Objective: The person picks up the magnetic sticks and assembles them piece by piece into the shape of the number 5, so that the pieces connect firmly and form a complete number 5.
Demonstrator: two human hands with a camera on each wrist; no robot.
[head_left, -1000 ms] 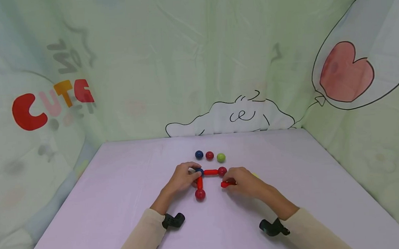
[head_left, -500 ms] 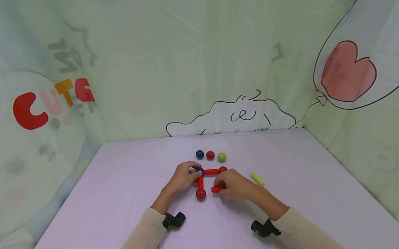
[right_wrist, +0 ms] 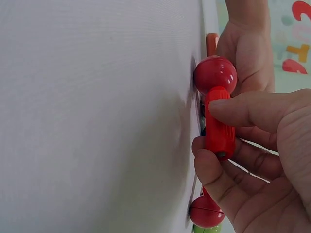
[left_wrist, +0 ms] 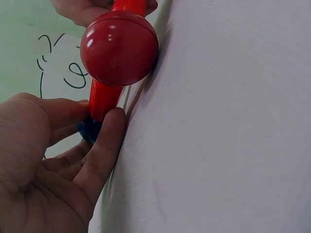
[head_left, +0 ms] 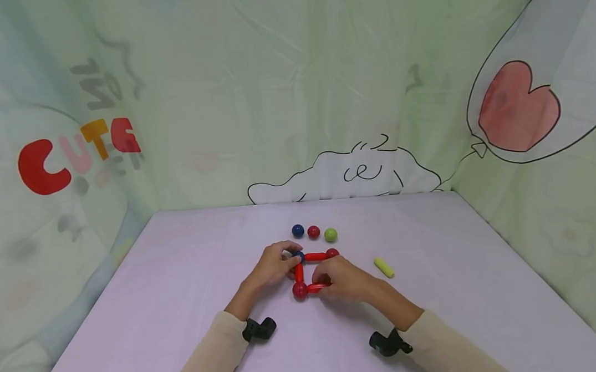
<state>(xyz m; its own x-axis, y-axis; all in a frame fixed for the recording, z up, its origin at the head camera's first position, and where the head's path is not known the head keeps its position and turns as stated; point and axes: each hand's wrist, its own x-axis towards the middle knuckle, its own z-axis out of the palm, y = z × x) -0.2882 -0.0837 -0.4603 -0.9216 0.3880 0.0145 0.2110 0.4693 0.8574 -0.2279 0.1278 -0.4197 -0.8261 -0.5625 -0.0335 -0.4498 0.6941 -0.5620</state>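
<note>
Red rod, ridged, lies at 3 o'clock of red ball, right hand pinching, left hand gripping blue ball; right wrist alone shows grey tip.

The left hand gripped a blue ball at nine o'clock. A red rod met a red ball at eleven o'clock.

Red balls: three. Blue balls: two. Green ball: one. Red rods: three. Yellow rod: one. Orange piece: one. Hands: two. Wrist cameras: two.
</note>
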